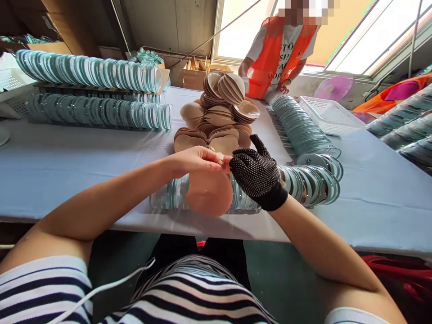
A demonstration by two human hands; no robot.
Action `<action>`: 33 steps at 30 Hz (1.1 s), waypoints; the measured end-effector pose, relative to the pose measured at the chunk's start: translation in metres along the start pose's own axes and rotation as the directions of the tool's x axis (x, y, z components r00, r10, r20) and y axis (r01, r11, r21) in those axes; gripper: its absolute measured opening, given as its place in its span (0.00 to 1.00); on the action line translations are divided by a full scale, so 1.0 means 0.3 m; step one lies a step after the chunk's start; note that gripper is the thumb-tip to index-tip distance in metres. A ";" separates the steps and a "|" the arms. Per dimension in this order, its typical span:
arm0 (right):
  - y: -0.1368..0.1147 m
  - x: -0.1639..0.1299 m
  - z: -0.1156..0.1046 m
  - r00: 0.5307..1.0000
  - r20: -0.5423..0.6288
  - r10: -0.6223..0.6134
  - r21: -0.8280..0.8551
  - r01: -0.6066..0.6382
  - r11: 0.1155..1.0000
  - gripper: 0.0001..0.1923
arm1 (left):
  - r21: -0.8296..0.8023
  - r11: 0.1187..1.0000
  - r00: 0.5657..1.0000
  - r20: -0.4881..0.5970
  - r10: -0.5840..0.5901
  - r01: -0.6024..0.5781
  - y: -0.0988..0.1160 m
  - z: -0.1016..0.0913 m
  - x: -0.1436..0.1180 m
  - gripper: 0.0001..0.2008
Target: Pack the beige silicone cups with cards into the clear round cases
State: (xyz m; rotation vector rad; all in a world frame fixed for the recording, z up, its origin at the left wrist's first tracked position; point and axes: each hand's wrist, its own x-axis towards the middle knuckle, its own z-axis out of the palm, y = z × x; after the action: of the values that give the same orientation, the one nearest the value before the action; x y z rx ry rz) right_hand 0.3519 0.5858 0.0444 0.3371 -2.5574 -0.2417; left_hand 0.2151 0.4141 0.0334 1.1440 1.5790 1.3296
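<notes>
Hands pinch top edge of disc [209, 192]: left hand [194, 161] bare, right hand [258, 173] gloved. Thin, light, probably floppy; I grip the rim.

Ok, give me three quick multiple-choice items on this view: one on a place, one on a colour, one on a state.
1. Where does the pile of tan discs lie?
A. On the table beyond the hands
B. In the white basket
C. On the floor

2. What colour is the glove on the right hand?
A. Orange
B. Black with white dots
C. Plain white

3. How is the pink round pad held?
A. Lying flat, untouched
B. Pinched at its top edge by both hands
C. Clamped in the left hand alone

Answers: 1 A, the pile sits mid-table; 2 B, the dotted black glove shows; 3 B, the left hand and the right meet at its upper rim.
</notes>
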 end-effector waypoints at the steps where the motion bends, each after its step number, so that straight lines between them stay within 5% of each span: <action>1: 0.004 0.001 0.006 1.000 -0.016 -0.007 -0.011 0.007 1.000 0.16 | 0.003 1.000 1.000 -0.009 -0.005 0.005 -0.008 -0.001 -0.002 0.10; 7: 0.016 -0.003 0.064 0.985 -0.159 -0.062 -0.079 0.050 0.996 0.11 | -0.045 0.992 0.991 -0.060 -0.120 0.117 -0.044 0.001 -0.001 0.17; 16: 0.014 -0.021 0.114 0.952 -0.293 -0.091 0.125 0.133 0.983 0.12 | -0.194 0.980 0.997 -0.055 -0.060 0.048 -0.042 0.043 0.000 0.12; 24: 0.010 -0.031 0.096 0.950 -0.286 -0.121 0.105 0.157 0.982 0.14 | -0.308 0.943 0.990 0.099 -0.101 0.127 0.006 0.026 -0.001 0.12; 27: -0.005 -0.033 0.112 0.947 -0.318 -0.039 0.196 0.106 0.975 0.13 | -0.285 0.956 0.998 0.034 -0.058 0.065 0.009 0.029 -0.002 0.12; 33: -0.080 -0.035 0.226 0.874 -0.310 0.374 0.502 -0.183 0.845 0.11 | -0.030 0.998 0.985 -0.167 0.044 -0.050 -0.031 0.047 0.005 0.11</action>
State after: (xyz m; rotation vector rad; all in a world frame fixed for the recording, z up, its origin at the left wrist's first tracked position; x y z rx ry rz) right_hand 0.3284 0.5728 -0.0232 0.1473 -2.1859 0.5114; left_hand 0.2264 0.4193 0.0218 1.0790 1.6495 1.5108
